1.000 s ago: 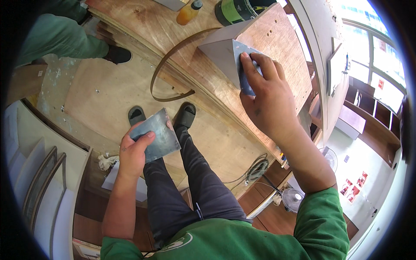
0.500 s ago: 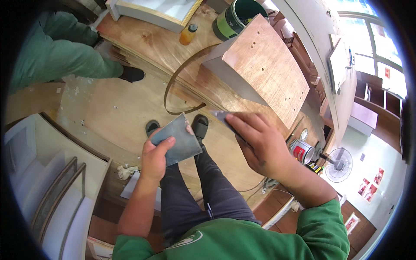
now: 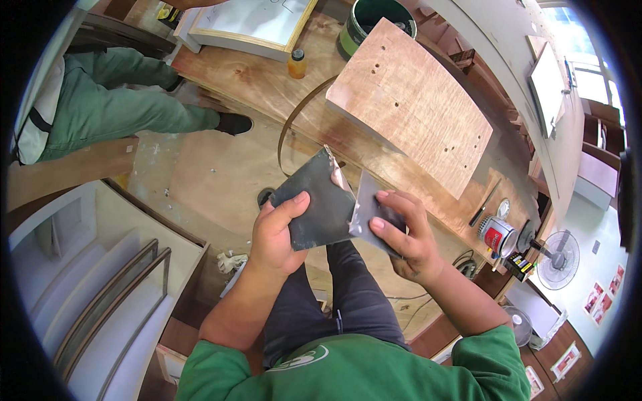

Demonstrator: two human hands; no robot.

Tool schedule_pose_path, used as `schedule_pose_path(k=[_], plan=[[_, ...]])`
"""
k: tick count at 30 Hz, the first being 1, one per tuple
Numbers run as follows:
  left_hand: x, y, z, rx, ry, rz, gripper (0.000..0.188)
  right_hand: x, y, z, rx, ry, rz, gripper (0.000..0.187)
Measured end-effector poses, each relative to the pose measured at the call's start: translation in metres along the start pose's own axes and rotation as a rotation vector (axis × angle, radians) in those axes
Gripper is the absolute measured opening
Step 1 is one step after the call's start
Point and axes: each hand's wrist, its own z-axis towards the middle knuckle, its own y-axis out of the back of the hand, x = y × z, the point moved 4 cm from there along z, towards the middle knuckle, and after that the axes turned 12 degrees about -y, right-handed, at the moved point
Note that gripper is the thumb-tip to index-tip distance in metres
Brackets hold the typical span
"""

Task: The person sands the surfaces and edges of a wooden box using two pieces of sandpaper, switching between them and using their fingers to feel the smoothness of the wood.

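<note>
My left hand [image 3: 275, 234] grips a dark grey square plate [image 3: 319, 207] at its left side, thumb lying on top. Pinkish-beige paste [image 3: 338, 175] clings to the plate's far right edge. In my right hand [image 3: 416, 244] is a thin grey flat scraper [image 3: 366, 200], pinched between thumb and fingers. Its left edge meets the plate's right edge, where a few light smears show. Both tools are held above my legs, in front of the workbench.
On the plywood workbench [image 3: 231, 63] are a wooden panel box [image 3: 414, 107], an amber bottle [image 3: 297, 64], a green bucket [image 3: 351, 40] and a paint can [image 3: 496, 235]. A curved strip [image 3: 289, 127] overhangs its edge. Another person's legs [image 3: 127, 103] are at left, near a white cabinet [image 3: 174, 230].
My right hand has come down with the scraper, bringing it against the plate. My left hand has moved right and tilted the plate. The whole view has shifted too.
</note>
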Motion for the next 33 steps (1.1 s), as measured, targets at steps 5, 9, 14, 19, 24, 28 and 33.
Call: schedule_pose_path(k=[5, 9, 14, 19, 24, 28, 33], plan=[[-0.009, 0.006, -0.003, 0.050, -0.063, 0.141, 0.044, -0.037, 0.010, -0.018, 0.199, -0.073, -0.332, 0.049], [-0.027, 0.000, 0.006, 0.068, -0.326, 0.292, 0.040, -0.056, 0.014, -0.030, 0.171, -0.355, 0.029, 0.037], [-0.035, 0.005, 0.019, 0.043, -0.420, 0.325, 0.036, -0.069, -0.003, -0.040, 0.056, -1.003, 0.966, 0.032], [-0.033, -0.011, 0.013, 0.085, -0.493, 0.287, 0.043, -0.041, -0.029, -0.018, -0.165, -0.847, 1.774, 0.042], [-0.034, -0.011, 0.013, 0.122, -0.515, 0.354, 0.047, -0.026, -0.065, 0.005, -0.314, -0.909, 1.721, 0.032], [-0.054, 0.005, 0.010, 0.221, -0.461, 0.411, 0.049, -0.012, -0.094, 0.029, -0.360, -0.902, 1.759, 0.029], [-0.084, 0.023, 0.009, 0.431, -0.392, 0.735, 0.058, 0.003, -0.120, 0.052, -0.364, -0.920, 1.798, 0.038]])
